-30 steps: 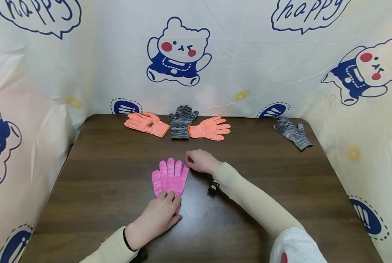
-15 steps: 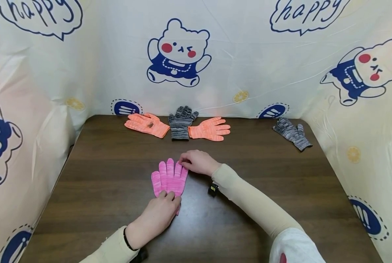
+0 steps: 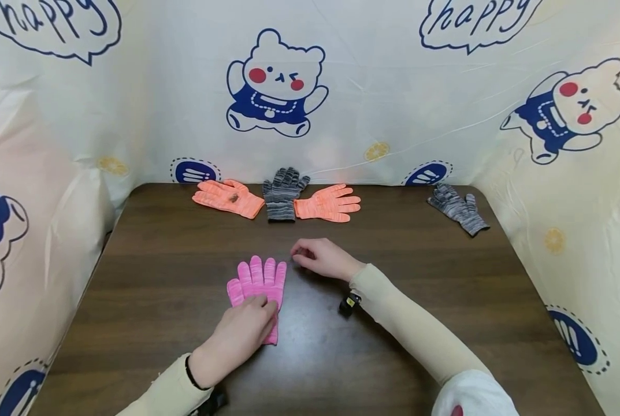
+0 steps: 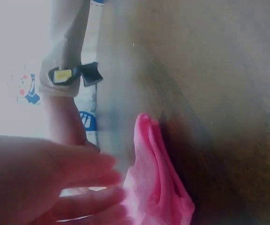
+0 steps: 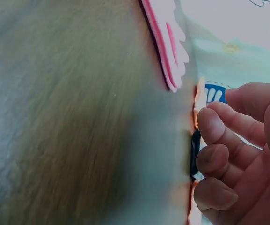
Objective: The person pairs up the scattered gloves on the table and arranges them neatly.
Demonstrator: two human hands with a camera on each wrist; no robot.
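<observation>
A pink knit glove lies flat on the brown table, fingers toward the back. My left hand rests over its palm, covering part of it, while the cuff shows at the right. In the left wrist view, the fingertips touch the pink glove and look fairly straight, though blurred. Just right of the glove's fingertips is my right hand, apart from it. Its fingers are loosely bent with nothing between them, as the right wrist view of the fingers shows.
Along the back edge lie an orange glove, a grey striped glove and another orange glove. A second grey glove lies at the back right corner. Printed white cloth hangs behind the table.
The pink glove has shifted a little left and toward me with my left hand on it. My right hand has come off the glove's fingers and drawn away to the right.
</observation>
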